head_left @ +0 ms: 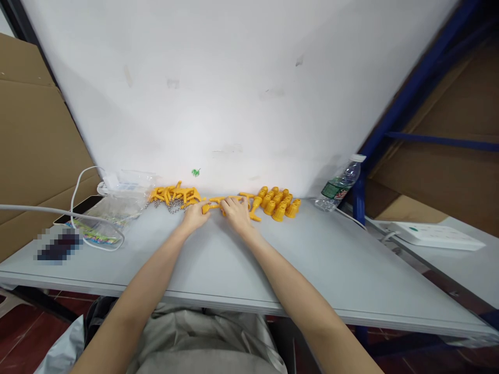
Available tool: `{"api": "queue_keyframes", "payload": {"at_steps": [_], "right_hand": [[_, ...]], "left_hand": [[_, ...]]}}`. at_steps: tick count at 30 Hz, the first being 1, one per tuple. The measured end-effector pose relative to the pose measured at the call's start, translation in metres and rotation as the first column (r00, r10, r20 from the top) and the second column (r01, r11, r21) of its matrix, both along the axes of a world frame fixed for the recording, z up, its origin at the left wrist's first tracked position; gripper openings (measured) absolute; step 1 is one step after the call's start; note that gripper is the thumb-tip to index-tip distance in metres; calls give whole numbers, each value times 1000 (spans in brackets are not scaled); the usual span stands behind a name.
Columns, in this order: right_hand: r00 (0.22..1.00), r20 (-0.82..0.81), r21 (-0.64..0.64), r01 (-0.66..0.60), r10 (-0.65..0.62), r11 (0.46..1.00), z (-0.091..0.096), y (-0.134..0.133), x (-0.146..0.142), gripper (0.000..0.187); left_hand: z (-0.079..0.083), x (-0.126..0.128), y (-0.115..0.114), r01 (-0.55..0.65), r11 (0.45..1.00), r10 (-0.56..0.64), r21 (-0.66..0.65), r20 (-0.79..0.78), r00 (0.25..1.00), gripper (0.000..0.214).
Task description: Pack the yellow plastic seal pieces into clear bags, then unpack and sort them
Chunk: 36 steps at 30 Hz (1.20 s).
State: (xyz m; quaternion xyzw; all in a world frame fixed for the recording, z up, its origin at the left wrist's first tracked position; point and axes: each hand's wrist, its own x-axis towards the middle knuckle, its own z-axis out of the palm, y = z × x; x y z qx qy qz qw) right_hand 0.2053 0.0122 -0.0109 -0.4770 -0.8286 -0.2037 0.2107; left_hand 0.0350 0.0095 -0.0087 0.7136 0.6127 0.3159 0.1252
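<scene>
My left hand (195, 218) rests on the table near the wall, its fingers closed at a small yellow plastic piece (206, 209) with a rounded end. Just right of it, my right hand (236, 214) curls over yellow stick-like plastic parts (255, 217), which its fingers partly cover. Left of my hands lies a pile of yellow plastic parts (175, 193) with silver ball chains (176, 205) among them. To the right, several yellow ribbed cup-shaped pieces (278, 212) stand grouped together.
A clear plastic bottle (338, 188) leans at the back right, near a blue metal post (359, 200). A white power strip (436, 235) lies farther right. Clear plastic bags (117, 210), a white cable (74, 200) and a blurred-out dark item (58, 246) occupy the left.
</scene>
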Motion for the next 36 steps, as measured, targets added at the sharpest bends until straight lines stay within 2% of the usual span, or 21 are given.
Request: {"api": "queue_keyframes", "payload": {"at_steps": [3,5,8,12,16,20,23,25,27,30,33,36], "right_hand": [[1000,-9,55,4,-4,998,0,0,0,26],[1000,-21,48,-11,12,999,0,1,2,25],[997,-48,-25,-54,53,998,0,5,6,26],[994,-96,-144,-64,50,987,-1,8,11,37],[993,-104,-231,-80,57,970,-1,9,16,34],[994,-93,-224,-82,62,971,3,7,17,26],[997,-61,-155,-50,41,987,7,5,16,21],[999,-51,-76,-5,1,997,9,4,16,21],[996,-78,11,47,-46,999,10,4,17,22],[980,-165,94,124,-107,988,11,5,22,25],[964,-242,129,145,-110,981,12,7,25,25],[954,-288,147,130,-83,981,14,8,27,27]], "left_hand": [[6,1,-3,-17,1000,17,-25,-7,1000,40],[8,1,-6,-44,999,44,1,-40,998,39],[9,1,-10,-63,994,75,86,-143,987,43],[9,0,-13,-3,986,48,167,-267,962,43],[8,1,-14,34,987,8,160,-254,967,44],[6,3,-12,32,993,-22,109,-89,996,47],[5,3,-8,9,999,-3,-32,169,986,40],[6,2,-6,68,975,28,-213,419,907,31],[8,1,-5,196,908,87,-370,625,776,21],[12,-1,-6,337,826,165,-451,765,622,9],[15,2,-9,385,803,183,-454,804,565,5],[18,6,-12,420,772,183,-477,800,572,4]]}}
